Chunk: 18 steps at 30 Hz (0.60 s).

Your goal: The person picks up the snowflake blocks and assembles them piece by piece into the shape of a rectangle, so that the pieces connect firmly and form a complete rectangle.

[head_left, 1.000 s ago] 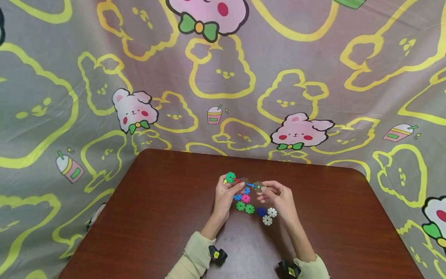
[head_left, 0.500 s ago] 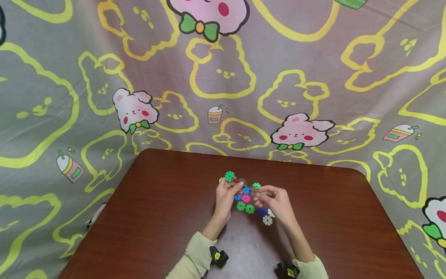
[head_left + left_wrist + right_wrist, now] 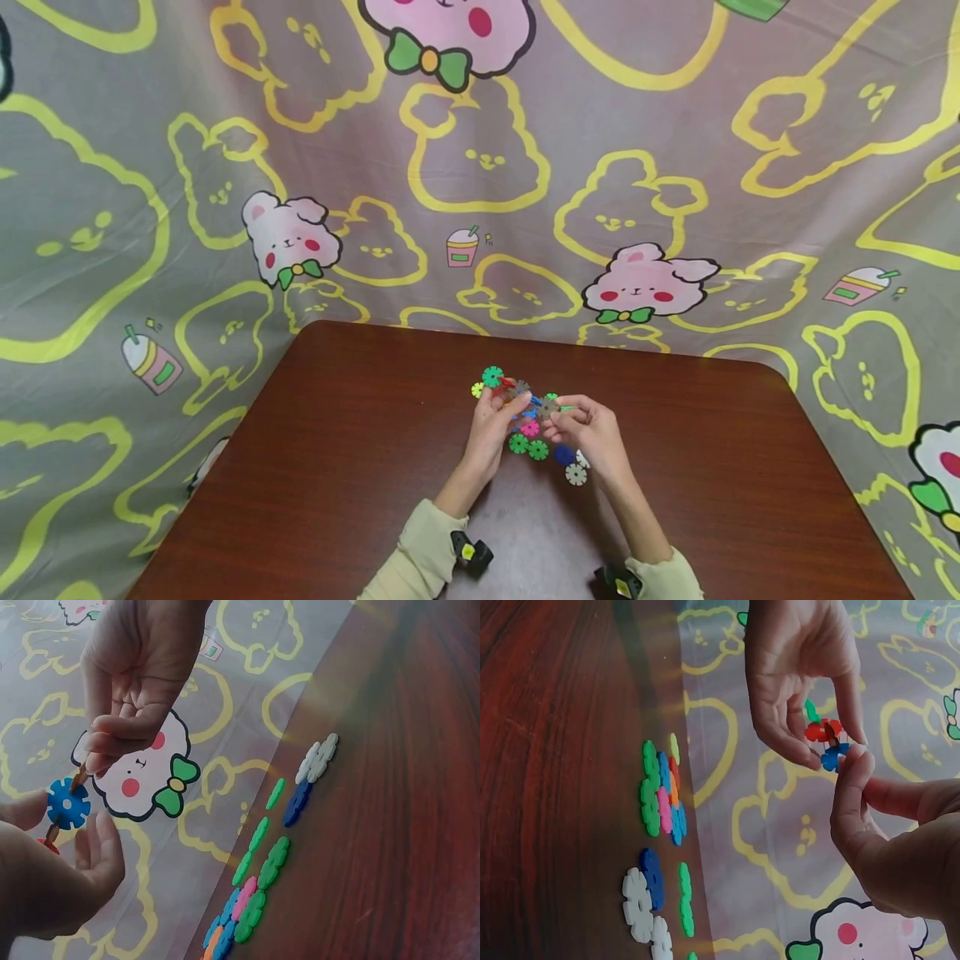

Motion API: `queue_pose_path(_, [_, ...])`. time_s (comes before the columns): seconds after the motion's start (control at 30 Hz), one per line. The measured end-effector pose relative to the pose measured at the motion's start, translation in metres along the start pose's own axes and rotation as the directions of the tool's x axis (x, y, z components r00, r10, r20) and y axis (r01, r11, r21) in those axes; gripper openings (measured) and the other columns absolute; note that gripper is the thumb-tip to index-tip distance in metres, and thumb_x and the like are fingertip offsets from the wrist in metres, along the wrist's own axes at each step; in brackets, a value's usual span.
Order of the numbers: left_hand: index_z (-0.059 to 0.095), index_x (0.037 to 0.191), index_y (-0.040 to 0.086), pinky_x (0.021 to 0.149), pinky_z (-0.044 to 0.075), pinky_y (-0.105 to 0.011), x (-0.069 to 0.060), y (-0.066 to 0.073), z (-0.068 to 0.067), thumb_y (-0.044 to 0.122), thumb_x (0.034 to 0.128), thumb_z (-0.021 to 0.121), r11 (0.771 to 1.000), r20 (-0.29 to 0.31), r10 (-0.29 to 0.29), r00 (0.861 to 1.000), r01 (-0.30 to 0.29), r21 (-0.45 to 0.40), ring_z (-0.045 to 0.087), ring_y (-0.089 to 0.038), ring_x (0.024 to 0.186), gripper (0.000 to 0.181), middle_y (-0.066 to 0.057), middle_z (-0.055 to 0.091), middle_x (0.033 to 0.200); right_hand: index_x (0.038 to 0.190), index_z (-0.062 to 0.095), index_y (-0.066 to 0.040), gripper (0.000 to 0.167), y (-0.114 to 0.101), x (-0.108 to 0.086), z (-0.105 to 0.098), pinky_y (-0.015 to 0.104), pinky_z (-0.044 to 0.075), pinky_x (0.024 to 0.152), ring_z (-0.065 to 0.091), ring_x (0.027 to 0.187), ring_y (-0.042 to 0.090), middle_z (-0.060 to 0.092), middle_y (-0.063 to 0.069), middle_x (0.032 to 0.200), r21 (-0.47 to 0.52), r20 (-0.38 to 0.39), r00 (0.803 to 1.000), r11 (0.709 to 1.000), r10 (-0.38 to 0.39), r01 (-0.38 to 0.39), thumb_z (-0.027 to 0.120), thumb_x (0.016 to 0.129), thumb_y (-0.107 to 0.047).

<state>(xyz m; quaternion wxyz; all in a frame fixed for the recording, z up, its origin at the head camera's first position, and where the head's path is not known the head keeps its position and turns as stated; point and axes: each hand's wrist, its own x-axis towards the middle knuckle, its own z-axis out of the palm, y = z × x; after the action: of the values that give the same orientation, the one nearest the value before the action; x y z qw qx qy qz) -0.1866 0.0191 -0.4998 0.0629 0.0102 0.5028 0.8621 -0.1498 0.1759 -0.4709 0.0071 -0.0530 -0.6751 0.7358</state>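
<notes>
Between the two hands is a joined chain of notched discs: a green disc point(image 3: 492, 377) at its left end, a red one point(image 3: 823, 730), a blue one point(image 3: 68, 803) and brown ones. The left hand point(image 3: 489, 429) pinches the chain near its middle, thumb on top. At the right end, the right hand point(image 3: 594, 433) pinches a brown disc point(image 3: 547, 408) between thumb and fingertips. In the left wrist view the blue disc shows between both hands, with brown discs slotted on opposite sides. Fingers partly hide the brown pieces.
Loose discs lie on the brown table point(image 3: 360, 450) under and before the hands: green point(image 3: 537, 450), pink point(image 3: 530, 427), dark blue point(image 3: 564, 456), white point(image 3: 575, 474) and a yellow one point(image 3: 477, 389) at the left. A patterned cloth point(image 3: 480, 192) hangs behind.
The right hand has moved slightly left and down, toward the left hand, with the brown disc. The chain has turned a little, and its green end has shifted slightly up and left.
</notes>
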Motion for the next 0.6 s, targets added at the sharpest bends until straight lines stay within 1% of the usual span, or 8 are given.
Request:
queue_pose_path(0.1, [0.044,0.129,0.001,0.079,0.060,-0.033,0.000,0.000,-0.001,0.003,0.0964,0.069,1.000,0.043,-0.028,0.999,0.028,0.005,0.069,-0.011,0.084,0.042,-0.004,0.067,0.100,0.117,0.056,0.017,0.024,0.001,0.000,0.000,0.032,0.062,0.066,0.071,0.064,0.014,0.074,0.020,0.081,0.012,0.007,1.000,1.000,-0.003,0.003,0.063,0.094,0.012])
queue_pose_path(0.2, [0.038,0.136,-0.001,0.076,0.060,-0.030,0.000,-0.001,-0.002,0.001,0.0960,0.069,0.999,0.063,-0.044,0.997,0.042,0.020,0.070,-0.013,0.084,0.051,-0.007,0.068,0.101,0.116,0.057,0.017,0.023,0.002,0.000,-0.001,0.030,0.061,0.064,0.071,0.065,0.016,0.074,0.022,0.083,-0.018,0.029,0.999,1.000,-0.015,0.016,0.064,0.095,0.010])
queue_pose_path(0.33, [0.039,0.129,-0.002,0.072,0.059,-0.026,-0.001,0.000,-0.003,-0.005,0.0924,0.069,0.999,0.075,-0.030,0.997,0.028,0.025,0.070,-0.012,0.081,0.048,-0.014,0.069,0.104,0.114,0.061,0.018,0.022,0.000,0.000,-0.008,0.030,0.061,0.064,0.072,0.067,0.020,0.072,0.026,0.085,-0.104,0.096,0.995,0.994,-0.033,0.043,0.065,0.097,0.004])
queue_pose_path(0.4, [0.040,0.126,-0.002,0.070,0.059,-0.024,-0.001,0.002,-0.004,-0.009,0.0905,0.068,1.000,0.080,-0.020,0.997,0.018,0.024,0.070,-0.011,0.078,0.045,-0.017,0.070,0.106,0.113,0.063,0.018,0.023,-0.002,0.001,-0.014,0.034,0.061,0.065,0.072,0.068,0.023,0.072,0.026,0.085,-0.154,0.113,0.993,0.986,-0.039,0.057,0.065,0.099,0.000])
queue_pose_path(0.47, [0.042,0.125,-0.001,0.070,0.059,-0.025,0.000,0.004,-0.005,-0.010,0.0896,0.068,1.000,0.086,-0.015,0.996,0.012,0.027,0.070,-0.010,0.077,0.045,-0.016,0.070,0.106,0.112,0.065,0.016,0.022,-0.003,0.004,-0.021,0.038,0.062,0.065,0.073,0.069,0.026,0.072,0.026,0.085,-0.217,0.102,0.993,0.973,-0.052,0.074,0.065,0.101,-0.003])
queue_pose_path(0.5, [0.042,0.126,-0.001,0.070,0.059,-0.025,0.000,0.004,-0.006,-0.010,0.0894,0.069,1.000,0.087,-0.014,0.996,0.012,0.029,0.070,-0.010,0.077,0.046,-0.016,0.070,0.105,0.111,0.066,0.015,0.021,-0.003,0.006,-0.024,0.040,0.062,0.066,0.073,0.070,0.027,0.072,0.025,0.084,-0.257,0.087,0.994,0.963,-0.065,0.086,0.064,0.101,-0.004])
queue_pose_path(0.57, [0.042,0.127,-0.001,0.070,0.059,-0.025,0.001,0.006,-0.007,-0.010,0.0894,0.068,0.999,0.092,-0.011,0.996,0.008,0.037,0.070,-0.010,0.077,0.046,-0.012,0.071,0.104,0.109,0.067,0.013,0.018,-0.002,0.011,-0.032,0.043,0.062,0.067,0.073,0.070,0.030,0.072,0.023,0.082,-0.346,0.057,0.994,0.932,-0.096,0.110,0.064,0.102,-0.004])
queue_pose_path(0.6, [0.042,0.127,-0.001,0.070,0.058,-0.025,0.001,0.007,-0.008,-0.010,0.0892,0.068,0.999,0.092,-0.011,0.996,0.007,0.042,0.070,-0.010,0.078,0.047,-0.010,0.071,0.102,0.107,0.068,0.012,0.017,0.000,0.014,-0.036,0.043,0.062,0.067,0.073,0.070,0.029,0.073,0.022,0.082,-0.396,0.048,0.992,0.909,-0.117,0.127,0.063,0.102,-0.003])
